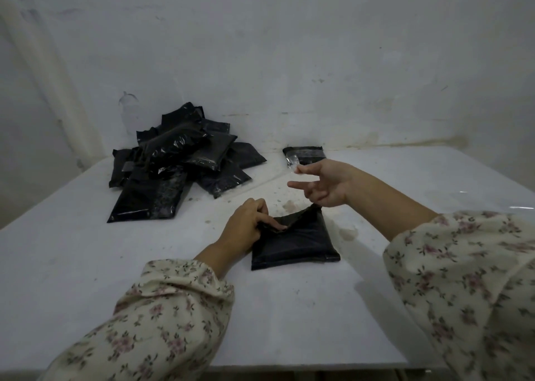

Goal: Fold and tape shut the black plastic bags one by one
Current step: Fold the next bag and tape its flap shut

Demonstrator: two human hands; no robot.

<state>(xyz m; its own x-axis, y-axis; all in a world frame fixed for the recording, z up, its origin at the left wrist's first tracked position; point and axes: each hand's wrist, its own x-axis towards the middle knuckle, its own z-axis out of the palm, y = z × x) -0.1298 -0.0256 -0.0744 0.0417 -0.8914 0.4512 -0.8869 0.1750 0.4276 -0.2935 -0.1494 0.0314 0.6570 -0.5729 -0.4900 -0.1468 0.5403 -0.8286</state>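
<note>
— What do we have, starting on the left?

— Far left on the table (72, 250) lies the pile (179, 160) of black bags, heaped loosely. We cannot tell from here which of them are already sealed.

— And the one we are working on?

— That bag (295, 244) lies flat near the middle, just in front of us. Our left hand (246, 224) holds its far left corner, fingers curled over the folded flap and one fingertip pressing the fold down. The right end of that flap stands up a little, so we judge the fold to be made but not yet fixed.

— So we are at the taping step?

— We think so. Our right hand (327, 184) hangs above the table, just beyond the bag, with its fingers spread. A clear scrap that looks like tape (291, 160) sits at the farthest fingertip. Whether it is pinched or merely stuck there, we cannot tell.

— Anything further right?

— One sealed bag (308, 153) lies by the wall, apart from the pile, with a pale strip across it.

— What does the next move call for?

— In our view, we bring the tape down across the fold while the left hand keeps the flap flat. We should smooth the raised right end first, or the strip may bridge a gap and peel off.
</note>
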